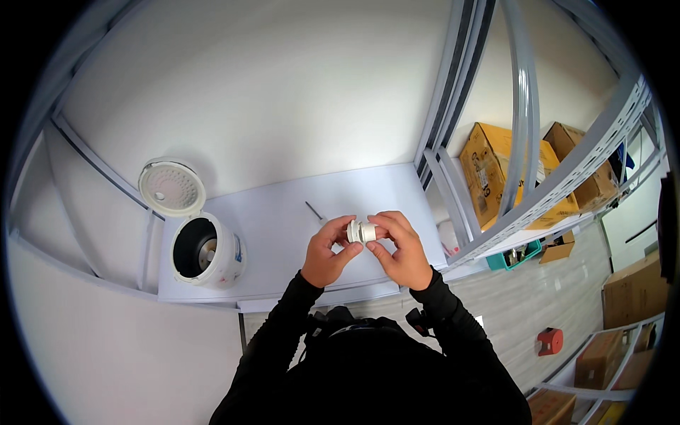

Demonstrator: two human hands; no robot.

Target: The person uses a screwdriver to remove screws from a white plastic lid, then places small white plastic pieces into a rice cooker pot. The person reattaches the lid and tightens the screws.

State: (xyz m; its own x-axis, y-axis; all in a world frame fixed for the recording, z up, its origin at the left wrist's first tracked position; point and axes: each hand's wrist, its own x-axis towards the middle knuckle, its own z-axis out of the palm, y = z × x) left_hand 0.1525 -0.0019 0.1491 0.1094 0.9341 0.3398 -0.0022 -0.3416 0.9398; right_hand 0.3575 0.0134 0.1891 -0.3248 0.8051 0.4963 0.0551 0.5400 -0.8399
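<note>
Above the white table [276, 269], a small round white plastic part [361, 232] with a wide rim and a narrower collar is held between both hands. My left hand [328, 248] is closed, its thumb and fingers pinching the rimmed side. On the collar side, my right hand [401, 249] grips the part with thumb and fingertips. Fingers cover some of its edges. Just beyond my left hand lies a thin dark rod [314, 210], perhaps a screwdriver; its near end is partly hidden. A white rice cooker [230, 255] stands at the left with its lid [172, 189] raised.
The cooker's dark inner pot [188, 248] faces up. Grey metal posts [453, 78] and a slotted rail [567, 180] stand to the right. Behind them are a yellow carton [489, 170] and a teal basket [506, 261]. A red stool [550, 341] is on the floor.
</note>
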